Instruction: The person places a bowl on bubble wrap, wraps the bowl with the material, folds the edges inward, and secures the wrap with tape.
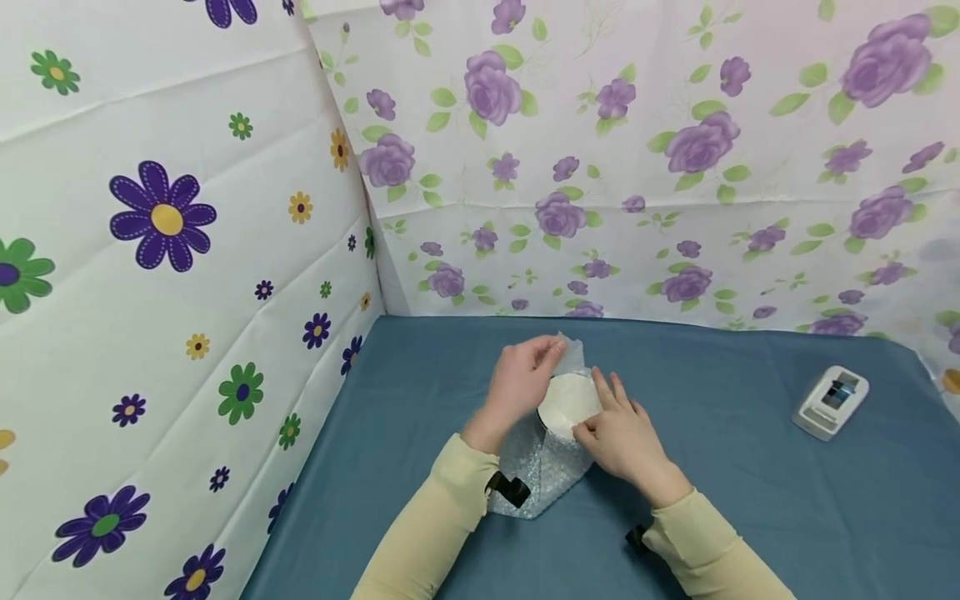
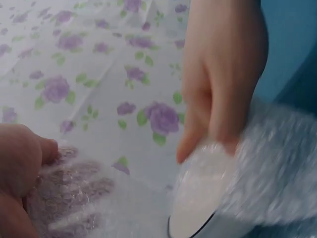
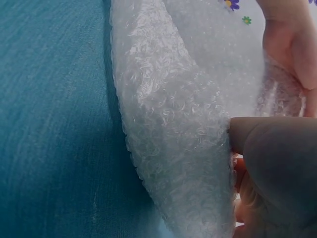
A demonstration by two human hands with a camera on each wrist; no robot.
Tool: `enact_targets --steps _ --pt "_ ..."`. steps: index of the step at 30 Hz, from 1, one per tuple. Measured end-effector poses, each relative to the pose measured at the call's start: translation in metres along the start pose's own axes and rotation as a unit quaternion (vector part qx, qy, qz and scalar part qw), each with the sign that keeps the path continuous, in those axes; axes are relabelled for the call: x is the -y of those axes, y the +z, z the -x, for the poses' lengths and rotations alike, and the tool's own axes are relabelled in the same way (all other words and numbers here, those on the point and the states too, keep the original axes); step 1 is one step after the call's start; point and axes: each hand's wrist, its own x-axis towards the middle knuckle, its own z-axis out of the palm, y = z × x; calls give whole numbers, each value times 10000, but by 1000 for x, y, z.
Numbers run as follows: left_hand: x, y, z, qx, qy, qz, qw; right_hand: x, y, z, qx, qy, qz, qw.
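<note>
A round, cream-white dish [image 1: 567, 404] with a thin dark rim lies on bubble wrap [image 1: 543, 479], part of which is folded against its near side. At the far side, my left hand [image 1: 522, 375] pinches a raised flap of the wrap between thumb and fingers. My right hand [image 1: 626, 429] is at the dish's right side, its thumb near the front rim and other fingers reaching along the far right edge. In the right wrist view, that thumb [image 3: 282, 158] presses the edge of the bubble wrap [image 3: 173, 114], with fingers curled behind it.
A small white case [image 1: 832, 402] with a dark insert lies on the right of the blue cloth-covered table [image 1: 720, 467]. Flower-printed sheets [image 1: 558, 215] hang along the back and left side. Black straps [image 1: 510, 489] sit at both wrists.
</note>
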Motion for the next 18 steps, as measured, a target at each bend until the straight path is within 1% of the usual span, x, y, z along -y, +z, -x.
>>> enact_targets --steps 3,6,10,14,17,18 --pt "-1 6 12 122 4 -12 9999 0 1 0 -11 -20 -29 10000" --pt "4 12 23 110 31 248 9996 1 2 0 -2 -39 -60 10000" --pt "16 19 35 2 38 652 9979 1 4 1 -19 -72 -94 9999" --pt "26 26 42 -6 -160 878 9960 0 4 1 -41 -64 -186 9998" --pt "28 30 44 65 -288 981 9947 -4 5 2 -34 -43 -310 9995" --pt "29 31 44 86 -276 1006 9945 -5 6 2 -41 -37 -354 9994"
